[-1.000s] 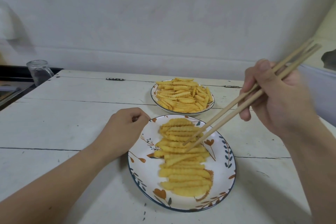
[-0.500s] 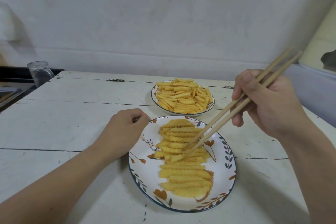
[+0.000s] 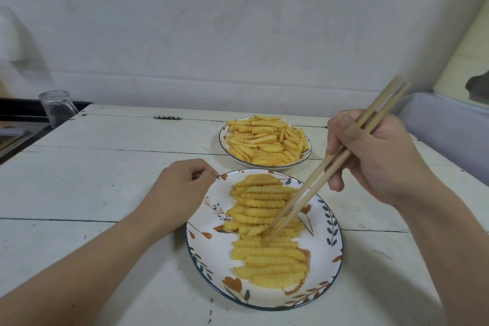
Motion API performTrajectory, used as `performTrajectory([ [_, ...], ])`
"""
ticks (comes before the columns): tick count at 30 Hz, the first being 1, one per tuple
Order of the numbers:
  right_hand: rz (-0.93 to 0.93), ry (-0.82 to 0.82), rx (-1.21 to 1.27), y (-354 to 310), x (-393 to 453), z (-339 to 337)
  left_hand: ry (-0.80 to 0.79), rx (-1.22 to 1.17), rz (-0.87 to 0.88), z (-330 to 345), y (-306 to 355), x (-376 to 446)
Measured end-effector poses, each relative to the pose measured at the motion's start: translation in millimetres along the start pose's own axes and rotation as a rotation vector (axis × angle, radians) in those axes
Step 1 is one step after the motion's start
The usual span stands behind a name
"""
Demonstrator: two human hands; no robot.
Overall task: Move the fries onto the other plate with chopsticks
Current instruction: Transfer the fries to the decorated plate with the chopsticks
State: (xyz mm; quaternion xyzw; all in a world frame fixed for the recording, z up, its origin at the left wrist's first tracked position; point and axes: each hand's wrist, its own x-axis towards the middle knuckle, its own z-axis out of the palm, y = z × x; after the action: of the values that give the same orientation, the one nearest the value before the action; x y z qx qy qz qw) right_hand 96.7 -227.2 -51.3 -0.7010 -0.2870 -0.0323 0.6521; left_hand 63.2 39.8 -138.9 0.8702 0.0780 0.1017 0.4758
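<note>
A near plate (image 3: 326,267) with a leaf pattern holds crinkle-cut fries (image 3: 267,230) laid in a row. A far plate (image 3: 264,165) behind it carries a heap of fries (image 3: 267,141). My right hand (image 3: 375,159) grips wooden chopsticks (image 3: 328,169), whose tips touch the fries in the middle of the near plate. My left hand (image 3: 182,188) lies curled on the table, its fingers at the near plate's left rim. Whether it pinches the rim is unclear.
A white plank table (image 3: 100,180) carries both plates. A glass mug (image 3: 55,107) stands at its far left corner by a dark counter. A pale bin (image 3: 449,130) sits at the right, and a white wall lies behind.
My right hand has moved down and left, sliding the chopstick tips from the upper fries toward the middle of the near plate. My left hand has stayed put.
</note>
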Motion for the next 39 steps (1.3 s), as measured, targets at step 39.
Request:
performTrajectory([
  [39,-0.014,0.333,0.098,23.8,27.1,-21.6,0.005,-0.010,-0.003,-0.1,0.5,-0.8],
])
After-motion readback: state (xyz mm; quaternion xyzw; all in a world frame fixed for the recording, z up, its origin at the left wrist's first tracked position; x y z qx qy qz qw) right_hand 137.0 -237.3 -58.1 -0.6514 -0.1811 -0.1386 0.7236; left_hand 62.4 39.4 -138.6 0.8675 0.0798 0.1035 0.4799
